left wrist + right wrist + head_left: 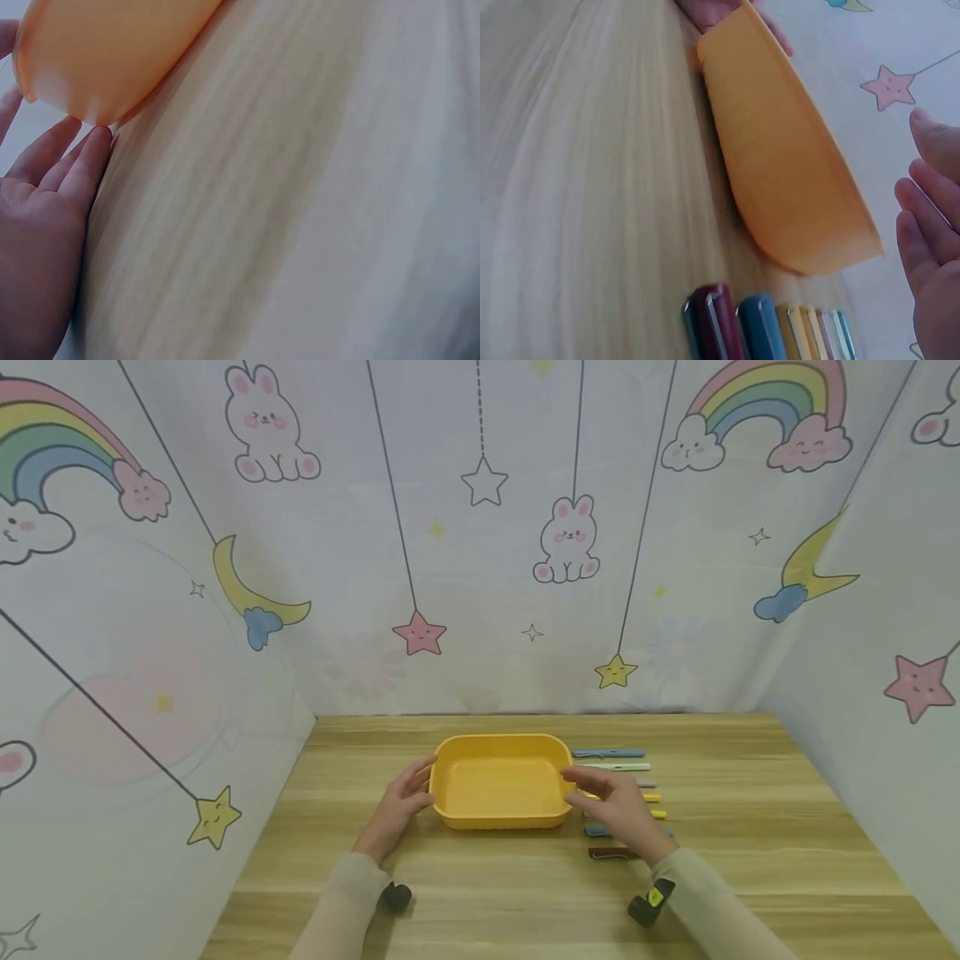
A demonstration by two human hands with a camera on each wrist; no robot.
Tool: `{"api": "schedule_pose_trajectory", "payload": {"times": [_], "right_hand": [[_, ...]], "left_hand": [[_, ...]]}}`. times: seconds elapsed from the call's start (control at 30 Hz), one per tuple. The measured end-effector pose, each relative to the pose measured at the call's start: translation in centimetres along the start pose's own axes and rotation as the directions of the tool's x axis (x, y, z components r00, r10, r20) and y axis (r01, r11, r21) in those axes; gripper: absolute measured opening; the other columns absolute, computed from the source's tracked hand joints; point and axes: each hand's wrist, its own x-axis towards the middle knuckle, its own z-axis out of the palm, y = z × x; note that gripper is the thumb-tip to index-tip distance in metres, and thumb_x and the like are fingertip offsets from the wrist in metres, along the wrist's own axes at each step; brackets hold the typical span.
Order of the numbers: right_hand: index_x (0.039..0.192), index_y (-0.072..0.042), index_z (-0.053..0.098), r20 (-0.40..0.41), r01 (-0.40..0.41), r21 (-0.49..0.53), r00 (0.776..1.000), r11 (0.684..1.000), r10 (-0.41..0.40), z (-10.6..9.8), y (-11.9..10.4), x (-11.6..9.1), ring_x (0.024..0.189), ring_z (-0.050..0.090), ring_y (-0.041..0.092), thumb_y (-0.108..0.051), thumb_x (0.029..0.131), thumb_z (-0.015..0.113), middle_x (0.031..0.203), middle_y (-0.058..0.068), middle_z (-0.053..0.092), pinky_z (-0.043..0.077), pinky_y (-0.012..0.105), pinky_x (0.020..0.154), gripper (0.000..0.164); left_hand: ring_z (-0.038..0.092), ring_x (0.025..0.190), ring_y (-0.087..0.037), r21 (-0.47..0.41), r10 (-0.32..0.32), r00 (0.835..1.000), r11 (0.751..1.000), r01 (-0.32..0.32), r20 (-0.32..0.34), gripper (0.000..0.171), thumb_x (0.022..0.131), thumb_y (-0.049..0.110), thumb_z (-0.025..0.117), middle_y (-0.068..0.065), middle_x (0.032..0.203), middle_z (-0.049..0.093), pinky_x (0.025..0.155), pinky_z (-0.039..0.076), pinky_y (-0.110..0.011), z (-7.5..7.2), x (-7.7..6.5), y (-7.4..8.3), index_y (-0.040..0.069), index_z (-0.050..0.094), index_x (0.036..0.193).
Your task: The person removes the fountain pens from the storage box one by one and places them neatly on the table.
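Observation:
A yellow rectangular tray (501, 783) with rounded corners and a bare inside sits on the wooden table. At its left end is my left hand (393, 810); in the left wrist view its fingertips (97, 139) touch the tray's outer wall (112, 52), fingers fairly straight. My right hand (618, 803) reaches over the pens by the tray's right end. In the right wrist view, that hand's fingers (919, 240) are spread and stand apart from the tray wall (780, 165), holding nothing.
Several capped pens lie in a column right of the tray, from a blue pen (626, 752) at the back to a dark red pen (609, 853) in front, partly hidden by my right arm. White patterned curtains (480, 568) enclose the table (495, 893) at the back and sides.

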Motion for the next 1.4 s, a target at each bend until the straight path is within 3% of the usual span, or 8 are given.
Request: {"api": "schedule_pose_trajectory", "payload": {"times": [0.1,0.2,0.47,0.67,0.9,1.17,1.4], "right_hand": [[0.136,-0.008,0.07,0.007,0.038,-0.012,0.999,0.999,-0.038,0.7,-0.3,1.0,0.128,0.066,0.032,-0.02,0.097,0.077,0.136,0.017,0.07,0.053,0.04,0.106,0.041],[0.136,-0.008,0.07,0.029,0.051,-0.03,0.998,0.998,-0.05,1.4,-0.7,1.9,0.125,0.067,0.035,-0.02,0.098,0.076,0.136,0.016,0.07,0.054,0.042,0.105,0.04],[0.137,-0.006,0.069,0.098,-0.039,-0.064,0.994,0.997,0.045,2.7,-1.5,3.9,0.122,0.069,0.03,-0.024,0.099,0.075,0.136,0.014,0.07,0.056,0.04,0.103,0.043],[0.139,-0.005,0.067,0.201,-0.055,-0.113,0.977,0.992,0.077,3.4,-1.5,5.2,0.124,0.068,0.028,-0.021,0.101,0.072,0.137,0.012,0.069,0.057,0.039,0.101,0.042],[0.136,0.002,0.067,0.327,-0.016,-0.117,0.944,0.993,0.054,4.1,-1.4,6.3,0.121,0.069,0.033,-0.006,0.102,0.067,0.135,0.018,0.069,0.059,0.036,0.098,0.035],[0.13,0.002,0.071,0.349,-0.067,-0.14,0.93,0.988,0.113,5.2,-1.5,6.9,0.116,0.072,0.032,0.003,0.097,0.07,0.126,0.018,0.074,0.061,0.035,0.091,0.034],[0.118,-0.002,0.078,0.372,-0.088,-0.254,0.91,0.963,0.181,6.1,-1.5,7.6,0.104,0.077,0.023,0.004,0.09,0.077,0.111,0.009,0.08,0.063,0.036,0.087,0.028]], "left_hand": [[0.037,0.153,-0.037,0.003,0.0,1.0,1.0,0.0,-0.004,0.068,0.096,0.002,0.067,-0.022,0.164,0.04,0.107,0.046,-0.022,0.0,0.0,0.0,0.01,0.044,0.159],[0.038,0.152,-0.036,0.0,-0.009,1.0,1.0,0.009,-0.005,0.068,0.096,0.002,0.067,-0.021,0.164,0.04,0.107,0.047,-0.023,0.0,-0.1,0.0,0.011,0.044,0.159],[0.039,0.152,-0.035,0.011,-0.015,1.0,1.0,0.016,-0.012,0.067,0.096,0.003,0.068,-0.02,0.164,0.041,0.107,0.047,-0.023,0.1,0.0,0.1,0.012,0.046,0.158],[0.04,0.151,-0.037,0.021,-0.016,1.0,1.0,0.016,-0.025,0.067,0.096,0.001,0.067,-0.021,0.163,0.042,0.106,0.047,-0.023,0.2,-0.1,0.1,0.011,0.046,0.158],[0.039,0.151,-0.037,0.01,-0.022,1.0,1.0,0.022,-0.021,0.067,0.096,0.0,0.067,-0.021,0.163,0.042,0.108,0.047,-0.024,0.0,0.0,-0.2,0.011,0.046,0.158],[0.037,0.152,-0.04,0.026,-0.004,1.0,1.0,0.005,-0.021,0.068,0.095,-0.001,0.066,-0.024,0.163,0.041,0.106,0.047,-0.023,0.1,0.0,-0.4,0.007,0.044,0.159],[0.039,0.152,-0.036,0.03,-0.014,1.0,0.999,0.015,-0.028,0.067,0.096,0.0,0.067,-0.021,0.163,0.042,0.106,0.047,-0.024,0.1,0.0,0.1,0.012,0.047,0.158]]}}
